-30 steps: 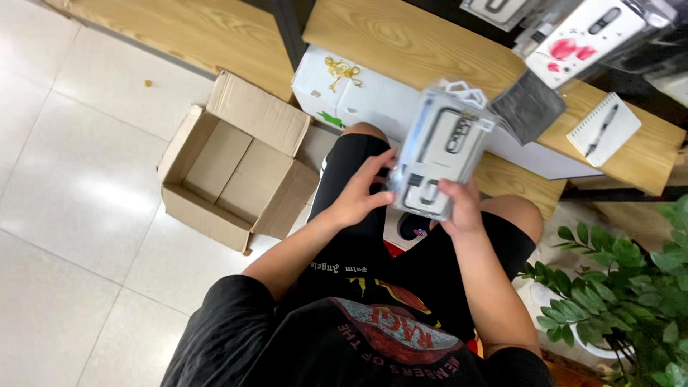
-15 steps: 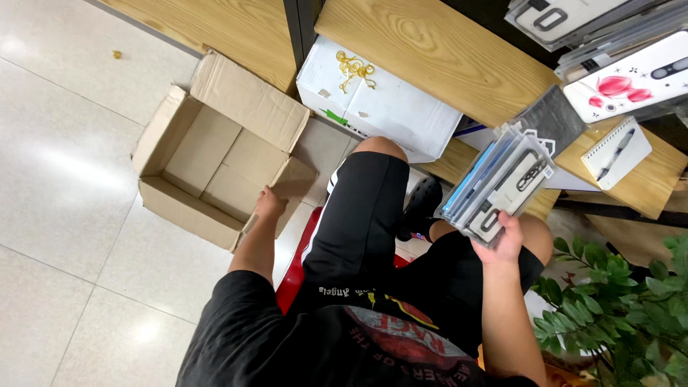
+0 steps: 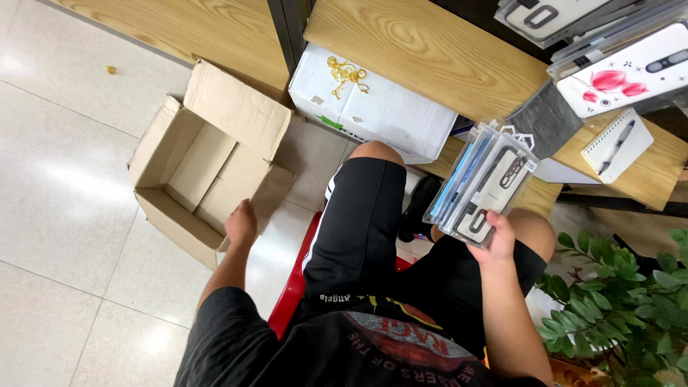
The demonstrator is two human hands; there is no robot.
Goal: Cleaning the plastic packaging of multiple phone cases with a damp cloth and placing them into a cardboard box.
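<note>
Head view, right hand (image 3: 496, 242) in closed grip on stack of clear phone-case packs (image 3: 481, 185) above right thigh, left hand (image 3: 241, 223) resting loose-fingered on near edge of open cardboard box (image 3: 208, 165) on floor, white box (image 3: 373, 107) under wooden surface (image 3: 430, 54), potted plant (image 3: 616, 308) at right.

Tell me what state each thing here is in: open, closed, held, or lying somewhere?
Cardboard box: open, flaps up, nothing visible inside, on the floor.
Left hand: resting on the cardboard box's near flap.
Stack of packaged phone cases: upright, gripped from below.
Right hand: closed around that stack.
White carton: closed, under the wooden shelf.
Spiral notepad: closed, pen lying on it.
</note>
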